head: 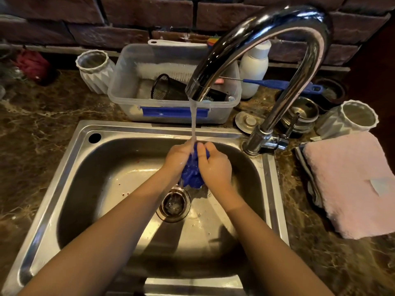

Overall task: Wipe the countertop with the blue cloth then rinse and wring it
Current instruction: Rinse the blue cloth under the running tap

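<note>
Rinse step: left hand [178, 158] and right hand [214, 165] both clench the bunched blue cloth [192, 176], fingers [202, 149] wrapped round it, held under the faucet [263, 50] stream over the sink [64, 167] drain so runoff goes straight down. Wringing likely next.

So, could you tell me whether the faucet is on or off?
On: water streams from the faucet spout onto the blue cloth, gripped by the left hand and right hand over the sink.
</note>
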